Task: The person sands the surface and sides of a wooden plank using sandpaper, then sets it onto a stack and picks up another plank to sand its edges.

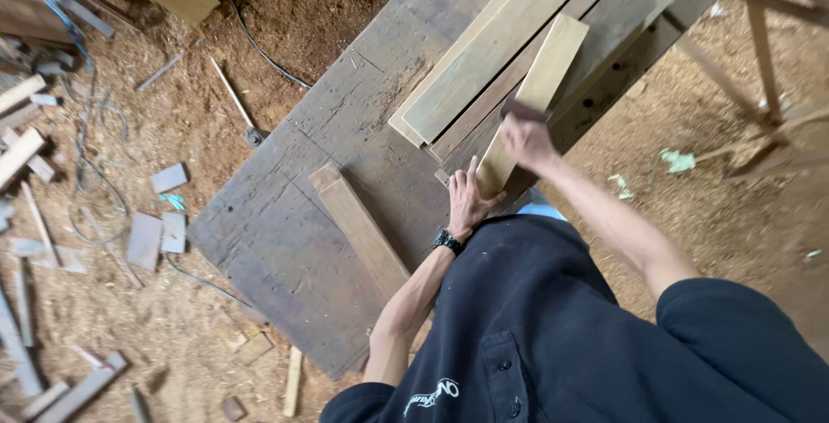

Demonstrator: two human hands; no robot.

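**Pale plank held down on a weathered bench**

A short, pale wooden plank point(528, 99) is laid slantwise over a stack of longer grey-brown boards point(501, 39) on a dark, worn wooden workbench point(294, 207). The near end of the plank is pinned by the left hand point(469, 203), whose fingers are laid flat and close together against the wood; a black wristwatch point(447, 241) is worn on that wrist. The right hand point(525, 138) is closed around a small dark block point(522, 111), possibly a sanding block, though blur hides its kind, and it is pressed onto the plank's face. A narrow loose batten point(358, 229) lies apart on the bench to the left. Sawdust and wood offcuts point(160, 237) are strewn over the floor beside a thin black cable point(263, 52).
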